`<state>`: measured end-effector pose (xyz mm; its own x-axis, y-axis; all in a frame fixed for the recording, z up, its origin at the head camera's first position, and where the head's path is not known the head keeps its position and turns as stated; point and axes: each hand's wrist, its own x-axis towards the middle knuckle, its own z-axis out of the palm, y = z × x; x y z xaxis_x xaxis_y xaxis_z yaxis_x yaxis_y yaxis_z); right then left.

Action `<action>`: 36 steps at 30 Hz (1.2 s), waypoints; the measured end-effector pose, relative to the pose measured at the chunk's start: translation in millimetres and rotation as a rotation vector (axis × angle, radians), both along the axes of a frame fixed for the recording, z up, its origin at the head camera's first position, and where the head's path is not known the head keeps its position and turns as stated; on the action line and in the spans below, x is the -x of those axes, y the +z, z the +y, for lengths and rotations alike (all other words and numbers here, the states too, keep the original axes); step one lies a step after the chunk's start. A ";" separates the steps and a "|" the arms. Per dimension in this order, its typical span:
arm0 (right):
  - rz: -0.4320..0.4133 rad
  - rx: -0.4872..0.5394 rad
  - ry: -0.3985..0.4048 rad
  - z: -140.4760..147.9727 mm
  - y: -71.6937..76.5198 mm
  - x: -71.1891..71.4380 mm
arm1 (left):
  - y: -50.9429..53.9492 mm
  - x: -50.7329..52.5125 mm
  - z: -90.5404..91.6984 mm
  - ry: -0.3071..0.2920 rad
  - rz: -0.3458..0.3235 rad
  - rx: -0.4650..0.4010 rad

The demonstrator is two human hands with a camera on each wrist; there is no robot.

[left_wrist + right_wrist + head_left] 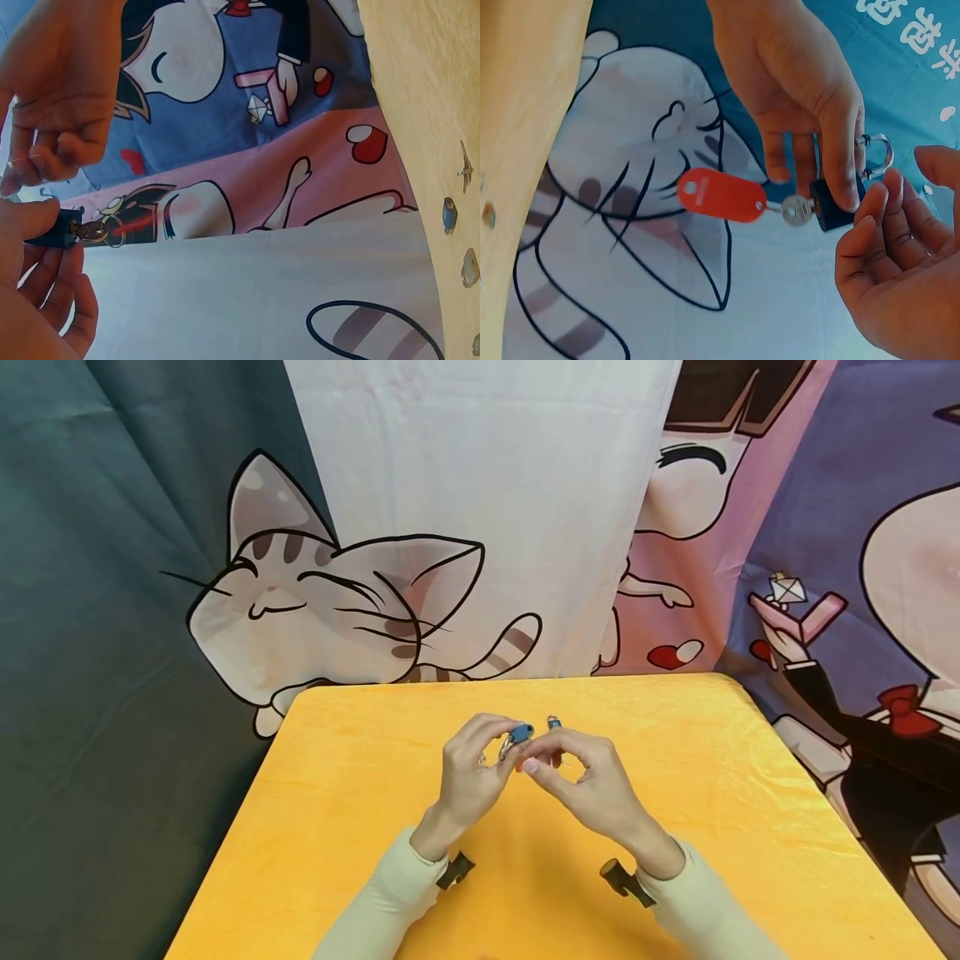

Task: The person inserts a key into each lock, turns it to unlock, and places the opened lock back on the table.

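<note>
My left hand grips a small blue padlock above the table, its thumb and fingers on the lock body. In the right wrist view the shackle stands raised, one notched end out of the body. A key sits in the keyhole end, with a red tag joined to it. My right hand is just beside the padlock, fingers loosely bent, with nothing seen in its grasp. Its fingertips come close to the shackle; whether they touch is unclear.
A yellow-covered table lies under both hands. Behind the right hand is another blue padlock, partly hidden. In the left wrist view, several small items lie on the tabletop, among them a blue one. A cartoon-printed curtain hangs behind.
</note>
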<state>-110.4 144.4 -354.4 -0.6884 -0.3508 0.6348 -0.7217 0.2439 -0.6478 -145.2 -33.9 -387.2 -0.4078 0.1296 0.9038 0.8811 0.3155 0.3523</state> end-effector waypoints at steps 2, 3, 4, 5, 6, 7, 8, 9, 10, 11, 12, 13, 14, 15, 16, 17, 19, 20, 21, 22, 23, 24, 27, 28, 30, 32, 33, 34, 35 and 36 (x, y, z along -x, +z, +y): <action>0.020 -0.021 -0.029 5.1 0.5 0.4 | 0.0 1.1 0.4 -0.013 -0.038 -0.009; 0.036 -0.032 -0.043 8.0 0.6 0.8 | 0.2 1.7 0.6 -0.018 -0.057 -0.013; 0.049 -0.043 -0.056 10.8 0.6 1.2 | 0.3 2.4 0.9 -0.019 -0.075 -0.016; 0.063 -0.054 -0.066 13.8 0.6 1.7 | 0.3 3.4 1.2 -0.020 -0.093 -0.018; 0.077 -0.068 -0.077 16.9 0.5 2.1 | 0.2 4.7 1.6 -0.021 -0.110 -0.019; 0.088 -0.081 -0.087 19.9 0.5 2.4 | -0.2 6.0 2.0 -0.023 -0.126 -0.018; 0.102 -0.095 -0.097 23.1 0.2 2.7 | -0.5 7.5 2.4 -0.023 -0.141 -0.015; 0.111 -0.113 -0.108 26.5 -0.2 2.6 | -0.8 9.0 2.9 -0.023 -0.156 -0.009; 0.114 -0.133 -0.121 29.8 -0.6 2.3 | -1.2 10.6 3.3 -0.024 -0.169 -0.002; 0.120 -0.153 -0.132 33.1 -1.2 2.0 | -1.8 12.2 3.9 -0.025 -0.184 0.004; 0.123 -0.175 -0.145 36.5 -2.0 1.6 | -2.1 13.6 4.4 -0.026 -0.199 0.011; 0.121 -0.197 -0.158 39.9 -3.0 1.0 | -2.4 15.1 5.1 -0.027 -0.214 0.015; 0.118 -0.218 -0.171 43.2 -4.1 0.2 | -2.5 16.4 5.8 -0.028 -0.232 0.017; 0.112 -0.240 -0.184 46.6 -5.5 -0.5 | -2.7 17.5 6.5 -0.032 -0.252 0.017; 0.111 -0.259 -0.195 49.8 -7.0 -1.2 | -2.9 18.7 7.4 -0.036 -0.273 0.015; 0.110 -0.276 -0.206 53.1 -8.9 -1.9 | -3.1 20.2 8.5 -0.041 -0.296 0.014; 0.110 -0.309 -0.229 59.3 -12.8 -3.2 | -3.7 22.9 10.7 -0.053 -0.337 0.010; 0.110 -0.323 -0.239 62.3 -14.7 -3.9 | -3.9 24.0 11.9 -0.061 -0.358 0.008; 0.111 -0.338 -0.249 65.3 -16.9 -4.3 | -4.1 25.1 12.9 -0.067 -0.376 0.006; 0.115 -0.350 -0.258 67.9 -18.7 -4.9 | -4.5 26.4 14.1 -0.071 -0.393 0.004; 0.119 -0.363 -0.267 70.5 -20.4 -5.3 | -4.7 27.8 15.2 -0.078 -0.413 0.001; 0.123 -0.374 -0.275 73.0 -22.0 -5.5 | -5.5 29.4 16.2 -0.085 -0.429 -0.002; 0.141 -0.407 -0.295 79.3 -25.3 -6.4 | -8.2 34.8 19.7 -0.104 -0.483 -0.017; 0.143 -0.417 -0.299 80.9 -25.8 -6.7 | -9.4 36.8 21.1 -0.109 -0.499 -0.020; 0.145 -0.442 -0.308 83.8 -26.8 -7.3 | -11.4 40.6 23.8 -0.115 -0.529 -0.023; 0.148 -0.469 -0.312 85.8 -27.5 -8.1 | -12.7 44.1 27.0 -0.111 -0.560 -0.021; 0.144 -0.483 -0.311 86.9 -27.8 -8.4 | -13.7 46.0 28.9 -0.110 -0.575 -0.018; 0.143 -0.497 -0.309 87.9 -28.2 -9.0 | -14.7 48.2 31.1 -0.104 -0.591 -0.010; 0.146 -0.512 -0.307 88.8 -28.8 -9.7 | -15.7 50.3 33.5 -0.103 -0.608 -0.002; 0.148 -0.527 -0.305 89.7 -29.4 -10.6 | -16.9 52.8 36.3 -0.103 -0.624 0.009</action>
